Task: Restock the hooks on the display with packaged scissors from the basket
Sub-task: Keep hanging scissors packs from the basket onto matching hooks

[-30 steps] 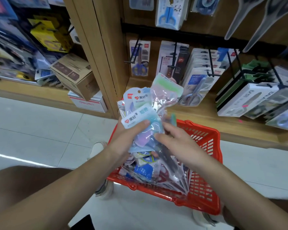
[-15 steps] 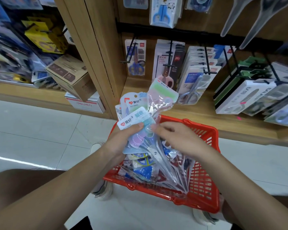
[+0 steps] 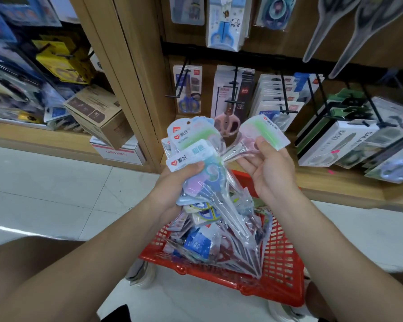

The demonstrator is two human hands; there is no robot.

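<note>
Most of the restocking, by my judgement, lies ahead. On the display (image 3: 289,43) at the far side, the hooks to the right carry deep rows of packs, while the leftmost hook (image 3: 180,82) shows only one blue-handled pack and looks the likeliest to need filling. The red basket (image 3: 282,291) sits on the floor, near and just below the hands, heaped with packaged scissors. Above it the left hand (image 3: 172,191) grips a fanned bundle of packs (image 3: 196,159), thumb across the front card and fingers curled behind. The right hand (image 3: 270,173) pinches a single pink-and-green pack (image 3: 263,133), thumb on its face, held to the right of the bundle; whether its clear tail touches the fan I cannot tell. No pack from either hand hangs on a hook yet.

Open air lies between the hands and the hook tips. Those black tips jut toward the person, and the wooden post (image 3: 130,73) stands close to the left of the leftmost hook, so coming straight on or from the right looks freer. The single pack's hanging hole is too blurred to make out.
</note>
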